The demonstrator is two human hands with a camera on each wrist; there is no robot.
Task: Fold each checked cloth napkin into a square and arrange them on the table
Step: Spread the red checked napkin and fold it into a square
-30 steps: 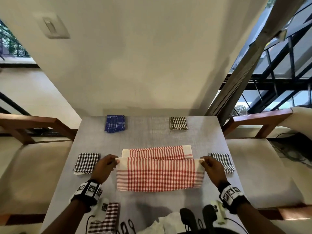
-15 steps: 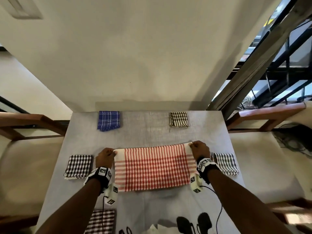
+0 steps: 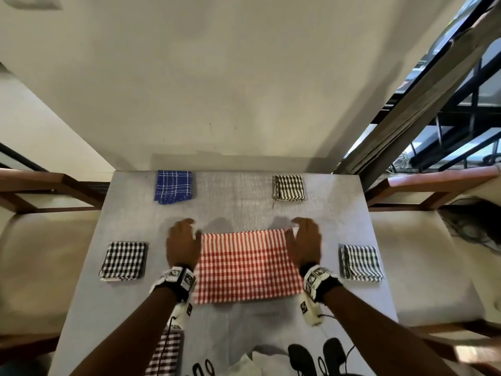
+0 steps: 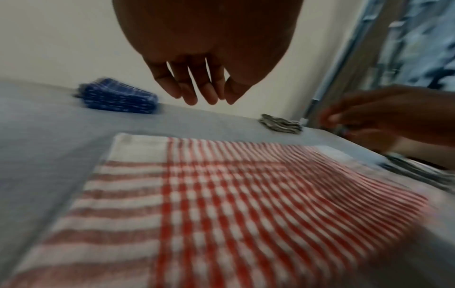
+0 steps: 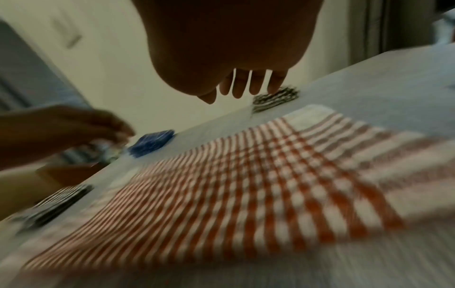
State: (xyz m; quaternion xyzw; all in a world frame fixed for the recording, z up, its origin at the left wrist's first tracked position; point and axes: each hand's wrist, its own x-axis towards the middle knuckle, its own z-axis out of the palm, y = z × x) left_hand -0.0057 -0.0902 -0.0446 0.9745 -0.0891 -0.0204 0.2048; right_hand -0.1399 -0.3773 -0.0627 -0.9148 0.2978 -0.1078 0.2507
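My left hand (image 3: 182, 244) and right hand (image 3: 305, 244) now hover with fingers loose, having let go of the red-and-white checked cloth napkin (image 3: 245, 265), which lies folded flat.

The head view is evenly lit and fairly sharp, with soft daylight from the window (image 3: 447, 109) on the right. Faint, soft shadows fall on the tabletop (image 3: 244, 196) just beyond each hand. Straight lines bow toward the edges of this wide-angle picture, and the wall (image 3: 217, 90) shows no glare.

Both wrist views are dimmer and heavily smeared by motion blur. The red checked napkin (image 4: 221, 204) streaks most near the bottom edge, its checks running together. The left hand (image 4: 204, 58) and the right hand (image 5: 234, 48) show as dark, backlit shapes against the pale wall.
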